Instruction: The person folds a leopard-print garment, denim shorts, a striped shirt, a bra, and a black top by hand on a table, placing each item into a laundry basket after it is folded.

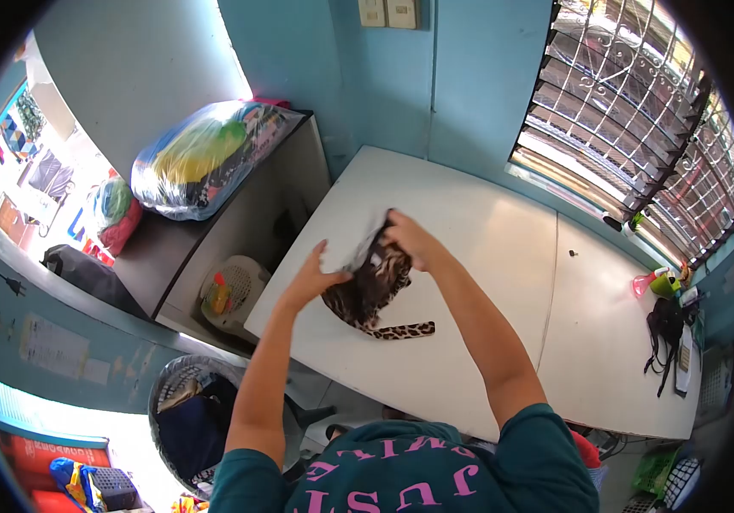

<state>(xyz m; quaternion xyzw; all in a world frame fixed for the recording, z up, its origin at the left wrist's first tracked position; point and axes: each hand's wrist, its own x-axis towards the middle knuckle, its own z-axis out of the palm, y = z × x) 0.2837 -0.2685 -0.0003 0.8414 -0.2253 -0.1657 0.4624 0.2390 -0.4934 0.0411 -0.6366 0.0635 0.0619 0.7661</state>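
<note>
While your right hand (411, 239) is pinching the dark top edge of the leopard-print cloth (367, 295) between thumb and fingers, your left hand (307, 278) is holding itself open, fingers spread and pointing away from you, thumb reaching to the cloth's left edge. Whether that thumb is pressing on the cloth, you cannot tell. Upper part of the cloth is blurring, grey and dark; lower part is showing brown and black print. It is hanging bunched between your 2 hands, over the left part of the white table (469, 248). 1 narrow leopard strip (405, 331) is lying on the table at the cloth's lower end, pointing right.

Both your arms are reaching forward from dark green sleeves; pink letters are showing on your shirt (401, 470).

Left of the table, 1 clear plastic bag (213, 158) stuffed with coloured things is resting on the dark-topped cabinet (158, 261). Below, near your left arm, 1 round basket (166, 376) is holding dark cloths. On the table's right part, 1 small dark bit (573, 253) is lying near the seam. Farther right, 1 black strappy item (664, 325) is lying near the table's edge, just beside small things, with 1 pink bottle (642, 284) and 1 green container (664, 285) sitting beyond it. Above them, the barred window (615, 94) is letting in light.
</note>
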